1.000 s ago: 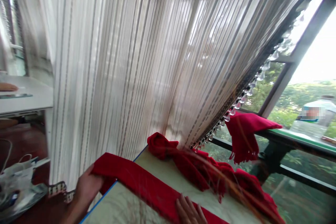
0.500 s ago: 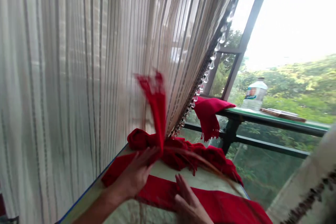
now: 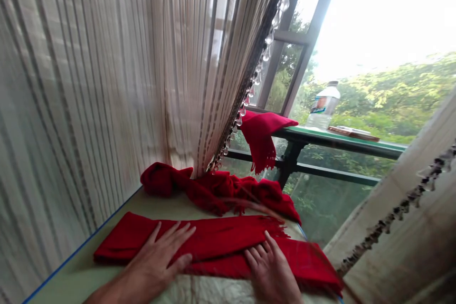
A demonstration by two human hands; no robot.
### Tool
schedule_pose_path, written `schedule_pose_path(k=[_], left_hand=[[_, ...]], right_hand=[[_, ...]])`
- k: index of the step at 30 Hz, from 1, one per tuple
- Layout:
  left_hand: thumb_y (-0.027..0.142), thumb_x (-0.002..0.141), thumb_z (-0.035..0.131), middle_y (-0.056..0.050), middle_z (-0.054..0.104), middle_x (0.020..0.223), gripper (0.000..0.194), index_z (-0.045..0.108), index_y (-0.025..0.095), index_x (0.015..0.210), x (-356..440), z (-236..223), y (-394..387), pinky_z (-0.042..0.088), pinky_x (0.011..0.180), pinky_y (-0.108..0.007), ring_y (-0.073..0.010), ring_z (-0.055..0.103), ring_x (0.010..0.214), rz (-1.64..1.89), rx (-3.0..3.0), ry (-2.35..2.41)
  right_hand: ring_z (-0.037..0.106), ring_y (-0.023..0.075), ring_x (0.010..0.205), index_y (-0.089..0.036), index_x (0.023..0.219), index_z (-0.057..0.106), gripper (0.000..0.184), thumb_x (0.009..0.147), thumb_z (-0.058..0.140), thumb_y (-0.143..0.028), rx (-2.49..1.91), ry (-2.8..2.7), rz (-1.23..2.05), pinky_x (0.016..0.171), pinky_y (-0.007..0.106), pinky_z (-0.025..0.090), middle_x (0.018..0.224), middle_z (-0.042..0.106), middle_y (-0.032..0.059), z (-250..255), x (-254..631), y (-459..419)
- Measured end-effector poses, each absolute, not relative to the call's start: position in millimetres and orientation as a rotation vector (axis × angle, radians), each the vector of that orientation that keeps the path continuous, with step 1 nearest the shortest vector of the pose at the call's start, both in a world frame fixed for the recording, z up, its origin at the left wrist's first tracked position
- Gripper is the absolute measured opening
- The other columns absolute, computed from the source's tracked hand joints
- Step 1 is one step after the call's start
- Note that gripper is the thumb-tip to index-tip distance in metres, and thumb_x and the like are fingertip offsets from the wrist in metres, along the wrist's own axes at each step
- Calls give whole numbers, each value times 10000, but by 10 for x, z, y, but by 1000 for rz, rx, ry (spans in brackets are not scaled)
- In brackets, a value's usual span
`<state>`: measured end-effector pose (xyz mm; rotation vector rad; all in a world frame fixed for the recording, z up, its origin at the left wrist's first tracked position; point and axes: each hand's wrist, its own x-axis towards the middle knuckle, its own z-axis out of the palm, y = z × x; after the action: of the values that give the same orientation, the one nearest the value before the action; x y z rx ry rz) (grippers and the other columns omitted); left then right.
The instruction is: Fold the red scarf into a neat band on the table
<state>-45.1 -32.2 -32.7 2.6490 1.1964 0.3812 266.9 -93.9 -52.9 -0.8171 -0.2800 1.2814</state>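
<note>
Open tabletop (image 3: 158,205) separates the folded scarf (image 3: 213,237) from bunched cloth (image 3: 210,190) at twelve o'clock; the curtain (image 3: 107,80) blocks ten o'clock.

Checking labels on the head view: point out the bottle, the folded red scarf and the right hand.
bottle (image 3: 323,107): head view, middle of its body
folded red scarf (image 3: 217,235): head view, upper layer, between the hands
right hand (image 3: 268,262): head view, back of the hand

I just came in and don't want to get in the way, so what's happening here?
A person's left hand and right hand lie flat on a folded red fringed cloth on a pale, blue-edged table. Behind it lies a crumpled heap of red cloth. A brighter red fringed cloth hangs over the dark green railing.
</note>
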Motion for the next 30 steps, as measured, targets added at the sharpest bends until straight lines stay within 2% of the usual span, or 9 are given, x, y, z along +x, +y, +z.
schedule_pose_path(k=[5,7,8,10,12,15,21,24,30], left_hand=[[339,918,594,-62,657,1266,340,655,241,1237,-486,89,-186,418,1069,-383,-241,585,1189,517,2496,1341],[289,876,631,-53,676,1122,202,695,219,1055,-473,160,-200,461,974,-356,-232,614,1073,470,2457,1333],[277,866,641,-46,675,1064,143,694,215,984,-444,166,-223,469,937,-355,-230,618,1024,445,2450,1320],[283,867,652,-34,666,1018,96,684,220,932,-336,140,-285,467,903,-360,-228,611,985,432,2455,1264],[301,884,655,-30,664,1051,124,687,238,985,-186,100,-345,457,927,-372,-231,598,1016,447,2470,1190],[295,887,669,-44,658,1106,215,696,250,1095,18,64,-399,457,958,-396,-248,590,1047,373,2492,1143],[262,927,618,-57,635,1191,325,670,322,1242,77,3,-422,459,952,-430,-273,578,1084,272,2649,1082],[286,957,581,-52,647,1148,282,684,322,1217,37,-23,-411,466,900,-404,-259,589,1034,301,2708,1021],[283,987,530,-23,666,1015,199,726,253,1002,16,-16,-327,458,840,-289,-177,610,923,439,2601,933]], right_hand=[[711,244,1068,-288,888,712,495,488,875,-530,-972,-337,1493,1001,388,532,1029,754,12,-560,2795,-1032],[743,284,965,-274,862,731,492,561,805,-656,-1121,-661,1658,932,420,565,952,778,59,-530,2864,-1135],[754,292,873,-280,871,736,467,665,718,-699,-1219,-915,1643,848,429,591,907,780,70,-485,2887,-1177],[734,268,717,-312,892,733,347,851,569,-615,-1427,-1447,1210,673,396,595,841,764,56,-335,2896,-1205],[707,280,941,-344,1121,691,296,917,510,-460,-1520,-1778,589,790,403,580,1065,741,65,-155,2869,-1136],[619,291,1155,-338,1229,653,382,914,463,-233,-1642,-2101,142,986,472,494,1238,693,52,20,2845,-919],[615,281,1178,-290,1336,593,442,912,527,-184,-1689,-2377,-60,1117,499,382,1278,693,56,-59,2988,-749],[597,286,1220,-280,1384,540,474,923,540,-172,-1592,-2444,-228,1119,481,391,1377,638,61,-127,3035,-806],[690,230,1000,-230,1073,671,238,931,529,-103,-1500,-2520,-338,975,376,488,1120,752,48,-140,3061,-776]])
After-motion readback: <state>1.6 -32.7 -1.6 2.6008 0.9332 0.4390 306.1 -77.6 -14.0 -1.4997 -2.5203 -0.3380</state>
